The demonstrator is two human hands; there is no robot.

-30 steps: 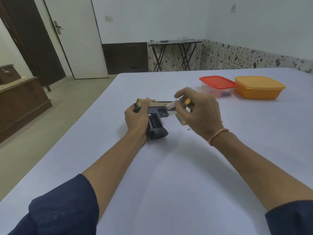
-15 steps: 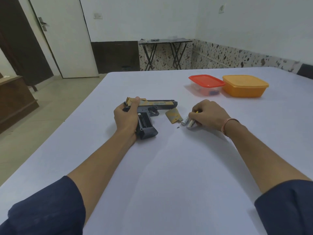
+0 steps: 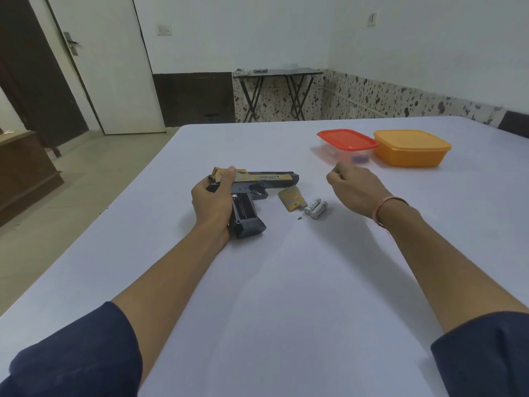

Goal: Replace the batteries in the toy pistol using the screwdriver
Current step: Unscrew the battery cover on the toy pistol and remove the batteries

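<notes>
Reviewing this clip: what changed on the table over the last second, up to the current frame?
The right hand left the toy pistol, set down by the two batteries, then lifted away toward the red-lidded container; what it holds cannot be made out. The left hand kept gripping the pistol, compartment open. The cover, the screw and both containers stayed put.

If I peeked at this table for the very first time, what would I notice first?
You'd spot the gold-and-black toy pistol lying on its side mid-table, pinned by the left hand, its grip open. Just right of it lie a gold cover piece, two white batteries and a tiny screw. Farther back on the right sit a red-lidded box and an orange box, with the right hand raised near them.
</notes>
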